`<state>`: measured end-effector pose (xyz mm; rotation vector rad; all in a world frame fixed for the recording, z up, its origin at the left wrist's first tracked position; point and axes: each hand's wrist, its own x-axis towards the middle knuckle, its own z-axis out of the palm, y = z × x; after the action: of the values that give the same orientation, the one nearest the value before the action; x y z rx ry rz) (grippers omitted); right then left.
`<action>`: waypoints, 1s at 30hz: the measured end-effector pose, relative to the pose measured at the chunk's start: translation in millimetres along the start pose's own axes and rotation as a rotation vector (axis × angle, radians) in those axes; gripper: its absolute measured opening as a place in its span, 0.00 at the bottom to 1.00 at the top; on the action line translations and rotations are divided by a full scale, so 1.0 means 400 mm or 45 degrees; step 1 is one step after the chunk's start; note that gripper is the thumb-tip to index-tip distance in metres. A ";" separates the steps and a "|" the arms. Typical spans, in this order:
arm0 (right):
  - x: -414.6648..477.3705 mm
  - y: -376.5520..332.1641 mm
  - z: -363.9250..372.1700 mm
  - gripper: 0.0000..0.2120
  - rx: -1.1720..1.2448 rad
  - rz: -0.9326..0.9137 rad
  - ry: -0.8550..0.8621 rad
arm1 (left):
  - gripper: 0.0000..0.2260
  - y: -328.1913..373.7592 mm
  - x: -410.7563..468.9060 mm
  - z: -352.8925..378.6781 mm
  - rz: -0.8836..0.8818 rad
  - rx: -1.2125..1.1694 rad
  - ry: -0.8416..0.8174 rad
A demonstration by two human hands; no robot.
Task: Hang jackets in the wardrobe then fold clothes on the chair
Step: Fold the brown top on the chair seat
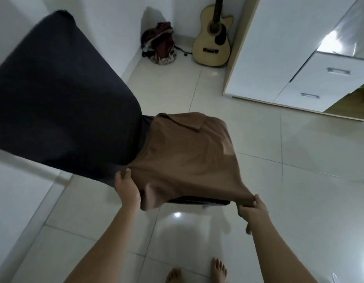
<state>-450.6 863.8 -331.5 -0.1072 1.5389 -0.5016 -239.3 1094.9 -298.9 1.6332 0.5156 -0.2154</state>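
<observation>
On my left stood the dark back of the chair [54, 88], and the brown collared shirt [187, 156] lay spread over its seat, collar at the far end and hem toward me. My left hand [128, 186] had one hem corner, thumb on top and fingers curled under the cloth, pinching it just beside the chair back. The fabric ran fairly flat across the seat, with one loose flap sagging below the near edge by that hand. My right hand [251, 209] pinched the other hem corner out past the seat's right edge, fingers closed tight on it, so the hem was drawn into a taut line between the two grips.

I judged this to be the start of a fold. To do it well, both corners should rise level and travel together toward the collar, with equal tension so no crease forms across the middle (the slack flap on the left wanted tucking first). The seat looked barely wider than the shirt, so a lopsided pull could drag it off onto the floor tiles [299, 180]. The wardrobe [299, 58] stood off to the right, no part of this step.
</observation>
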 end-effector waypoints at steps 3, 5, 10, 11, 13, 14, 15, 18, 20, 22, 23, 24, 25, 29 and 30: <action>-0.094 -0.065 0.088 0.06 -0.039 -0.155 -0.006 | 0.12 0.120 0.007 0.045 0.079 -0.025 -0.023; -0.144 -0.109 0.130 0.12 -0.050 -0.304 0.135 | 0.10 0.186 0.014 0.074 0.107 -0.073 -0.051; -0.210 -0.252 0.297 0.16 -0.182 -0.699 0.183 | 0.12 0.365 0.062 0.179 0.124 -0.211 -0.055; -0.221 -0.288 0.342 0.16 -0.188 -0.743 0.162 | 0.12 0.400 0.083 0.213 0.123 -0.238 -0.053; -0.241 -0.349 0.423 0.17 -0.135 -0.816 0.069 | 0.14 0.460 0.115 0.267 0.097 -0.284 -0.041; -0.248 -0.381 0.471 0.17 -0.134 -0.822 0.001 | 0.14 0.492 0.135 0.300 0.086 -0.312 -0.048; -0.254 -0.413 0.520 0.17 -0.148 -0.841 -0.037 | 0.13 0.529 0.156 0.335 0.068 -0.340 -0.048; -0.274 -0.475 0.619 0.18 -0.142 -0.832 -0.176 | 0.09 0.614 0.215 0.397 0.046 -0.404 -0.057; -0.302 -0.546 0.701 0.11 -0.148 -0.894 -0.240 | 0.04 0.695 0.255 0.462 0.080 -0.431 -0.097; -0.351 -0.612 0.767 0.06 -0.159 -0.958 -0.261 | 0.06 0.786 0.267 0.511 0.121 -0.454 -0.135; -0.371 -0.635 0.786 0.05 -0.182 -0.997 -0.263 | 0.07 0.819 0.264 0.524 0.143 -0.458 -0.152; -0.392 -0.655 0.802 0.05 -0.194 -1.025 -0.259 | 0.08 0.850 0.259 0.535 0.168 -0.470 -0.168; -0.406 -0.673 0.814 0.06 -0.192 -1.052 -0.267 | 0.09 0.874 0.257 0.544 0.191 -0.484 -0.183; -0.471 -0.712 0.824 0.09 -0.203 -1.112 -0.261 | 0.10 0.950 0.230 0.533 0.321 -0.499 -0.226; -0.485 -0.714 0.815 0.07 -0.208 -1.120 -0.258 | 0.09 0.958 0.222 0.520 0.341 -0.497 -0.225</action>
<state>-195.1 601.9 -28.9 -0.9585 1.2747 -1.0130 44.1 889.5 -24.0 1.2704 0.1842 -0.0531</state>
